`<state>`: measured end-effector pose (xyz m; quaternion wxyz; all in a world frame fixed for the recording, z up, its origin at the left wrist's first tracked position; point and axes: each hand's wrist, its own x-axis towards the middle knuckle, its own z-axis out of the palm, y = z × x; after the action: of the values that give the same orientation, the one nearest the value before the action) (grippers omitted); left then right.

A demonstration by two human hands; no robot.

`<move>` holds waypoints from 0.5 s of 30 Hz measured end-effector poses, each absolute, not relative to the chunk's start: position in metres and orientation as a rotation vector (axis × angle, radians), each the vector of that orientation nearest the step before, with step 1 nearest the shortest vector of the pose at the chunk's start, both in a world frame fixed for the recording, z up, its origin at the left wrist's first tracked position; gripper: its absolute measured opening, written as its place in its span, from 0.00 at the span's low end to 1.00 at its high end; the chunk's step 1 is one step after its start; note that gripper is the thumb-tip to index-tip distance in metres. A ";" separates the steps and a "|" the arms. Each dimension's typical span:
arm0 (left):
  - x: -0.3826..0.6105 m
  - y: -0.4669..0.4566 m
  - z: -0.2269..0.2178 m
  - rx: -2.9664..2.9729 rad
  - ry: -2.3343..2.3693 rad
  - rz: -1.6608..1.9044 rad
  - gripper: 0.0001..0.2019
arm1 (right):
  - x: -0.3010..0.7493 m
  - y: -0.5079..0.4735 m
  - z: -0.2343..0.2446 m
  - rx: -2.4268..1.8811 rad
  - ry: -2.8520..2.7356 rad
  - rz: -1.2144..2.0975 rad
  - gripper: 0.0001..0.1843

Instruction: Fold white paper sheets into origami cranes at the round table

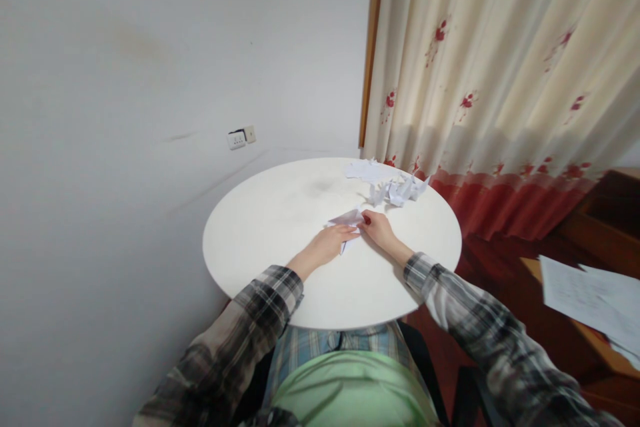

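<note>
A smooth, round white table [260, 240] stood by a scuffed wall [150, 67] and flowered curtain [470, 60]; near its middle, the right hand [379, 230] pinched creased, folded paper [349, 217]; the left hand [330, 244] lay across it, grip unclear; jagged, crumpled scraps [399, 191] lay beyond.
</note>
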<state>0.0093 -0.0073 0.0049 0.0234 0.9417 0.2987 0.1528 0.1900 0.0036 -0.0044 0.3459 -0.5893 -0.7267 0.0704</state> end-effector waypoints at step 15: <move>0.007 -0.002 0.002 2.922 0.999 0.643 0.20 | 0.196 0.004 -0.003 -1.760 -1.797 0.129 0.06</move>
<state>0.0072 -0.0018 0.0021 -0.0066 0.9263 0.3168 0.2038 0.1957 0.0038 -0.0030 0.3065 -0.6653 -0.6791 0.0488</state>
